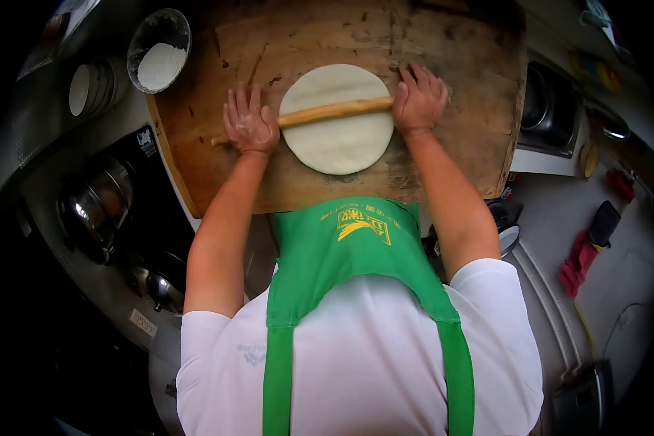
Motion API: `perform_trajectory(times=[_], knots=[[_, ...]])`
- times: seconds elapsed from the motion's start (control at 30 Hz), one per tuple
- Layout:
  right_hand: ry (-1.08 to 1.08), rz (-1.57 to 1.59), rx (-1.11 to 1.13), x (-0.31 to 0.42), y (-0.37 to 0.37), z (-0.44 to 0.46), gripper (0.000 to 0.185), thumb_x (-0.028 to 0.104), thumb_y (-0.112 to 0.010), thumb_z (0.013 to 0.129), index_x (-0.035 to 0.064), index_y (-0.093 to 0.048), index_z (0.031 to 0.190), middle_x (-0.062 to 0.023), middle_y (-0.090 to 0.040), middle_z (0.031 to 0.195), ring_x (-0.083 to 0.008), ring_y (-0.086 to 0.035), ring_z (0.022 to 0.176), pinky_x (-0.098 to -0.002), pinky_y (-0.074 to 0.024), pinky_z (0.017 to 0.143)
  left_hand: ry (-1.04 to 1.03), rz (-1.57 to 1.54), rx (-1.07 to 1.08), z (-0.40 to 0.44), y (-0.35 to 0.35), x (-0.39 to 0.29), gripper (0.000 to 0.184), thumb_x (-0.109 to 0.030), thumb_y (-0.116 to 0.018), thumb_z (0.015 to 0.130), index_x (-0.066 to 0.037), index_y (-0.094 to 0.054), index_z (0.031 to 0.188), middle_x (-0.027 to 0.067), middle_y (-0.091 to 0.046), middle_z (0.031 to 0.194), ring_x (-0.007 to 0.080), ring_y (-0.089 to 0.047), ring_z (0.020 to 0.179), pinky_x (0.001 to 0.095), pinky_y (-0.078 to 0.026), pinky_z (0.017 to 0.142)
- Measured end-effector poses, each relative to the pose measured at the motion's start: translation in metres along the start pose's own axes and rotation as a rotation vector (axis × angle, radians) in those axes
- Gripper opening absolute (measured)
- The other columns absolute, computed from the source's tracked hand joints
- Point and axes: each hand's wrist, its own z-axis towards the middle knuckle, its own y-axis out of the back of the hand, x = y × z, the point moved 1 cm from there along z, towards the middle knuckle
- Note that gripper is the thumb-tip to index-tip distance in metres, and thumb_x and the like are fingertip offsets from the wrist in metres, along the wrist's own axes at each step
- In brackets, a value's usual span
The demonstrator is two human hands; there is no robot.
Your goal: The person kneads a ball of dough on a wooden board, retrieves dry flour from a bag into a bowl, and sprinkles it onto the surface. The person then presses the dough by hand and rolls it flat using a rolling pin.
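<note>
A wooden rolling pin lies across a round, flat sheet of pale dough, slightly tilted with its right end farther away. My left hand, dusted with flour, presses over the pin's left part with fingers stretched forward; the pin's tip pokes out beyond it. On the opposite end rests my right hand, its palm over the pin and fingers reaching past it. The pin's right tip is hidden beneath that hand. Both hands sit just beside the dough's edges, above the wooden board.
A bowl of white flour stands at the board's far left corner. Stacked plates and metal pots are on the left. To the right is a sink-like metal basin. My green apron meets the board's near edge.
</note>
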Motion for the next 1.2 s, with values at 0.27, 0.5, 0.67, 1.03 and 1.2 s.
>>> perform_trajectory(times=[0.27, 0.5, 0.67, 1.03, 1.2], knots=[[-0.462, -0.014, 0.350, 0.026, 0.004, 0.083, 0.049, 0.046, -0.040, 0.103, 0.0123, -0.075, 0.104, -0.0132, -0.072, 0.113, -0.0380, -0.068, 0.102, -0.0511, -0.0548, 0.084, -0.042, -0.084, -0.125, 0.067, -0.026, 0.036, 0.029, -0.024, -0.059, 0.091, -0.006, -0.071, 0.109, 0.0233, -0.056, 0.139, 0.0440, -0.050, 0.131, 0.0501, -0.043, 0.108], [-0.177, 0.127, 0.416, 0.058, 0.000, 0.024, 0.048, 0.056, -0.072, 0.085, 0.0164, -0.075, 0.111, -0.0075, -0.075, 0.109, -0.0303, -0.070, 0.107, -0.0460, -0.0549, 0.091, -0.177, -0.053, -0.017, -0.021, -0.001, 0.008, 0.035, -0.031, -0.064, 0.092, -0.003, -0.065, 0.112, 0.0243, -0.055, 0.139, 0.0439, -0.049, 0.133, 0.0506, -0.041, 0.111], [-0.436, 0.134, 0.594, 0.032, 0.025, -0.030, 0.049, 0.056, -0.071, 0.086, 0.0113, -0.074, 0.107, -0.0111, -0.075, 0.108, -0.0322, -0.070, 0.103, -0.0459, -0.0542, 0.086, -0.389, 0.043, 0.107, -0.044, 0.033, 0.018, 0.045, -0.034, -0.080, 0.081, -0.004, -0.061, 0.109, 0.0191, -0.060, 0.125, 0.0406, -0.054, 0.124, 0.0498, -0.044, 0.105], [-0.138, -0.164, 0.026, 0.012, 0.068, -0.197, 0.037, 0.035, -0.057, 0.097, 0.0134, -0.067, 0.126, -0.0091, -0.056, 0.144, -0.0335, -0.046, 0.137, -0.0533, -0.0262, 0.120, -0.211, -0.038, 0.063, -0.145, 0.030, -0.019, 0.051, -0.041, -0.074, 0.085, -0.009, -0.063, 0.122, 0.0177, -0.048, 0.151, 0.0364, -0.039, 0.146, 0.0529, -0.025, 0.122], [-0.155, -0.129, -0.041, 0.002, 0.041, -0.112, 0.041, 0.029, -0.049, 0.099, 0.0128, -0.065, 0.133, -0.0083, -0.060, 0.142, -0.0340, -0.048, 0.136, -0.0530, -0.0282, 0.119, -0.189, -0.037, 0.039, -0.061, 0.004, -0.019, 0.047, -0.039, -0.058, 0.088, -0.012, -0.065, 0.125, 0.0173, -0.046, 0.155, 0.0416, -0.038, 0.145, 0.0549, -0.030, 0.119]])
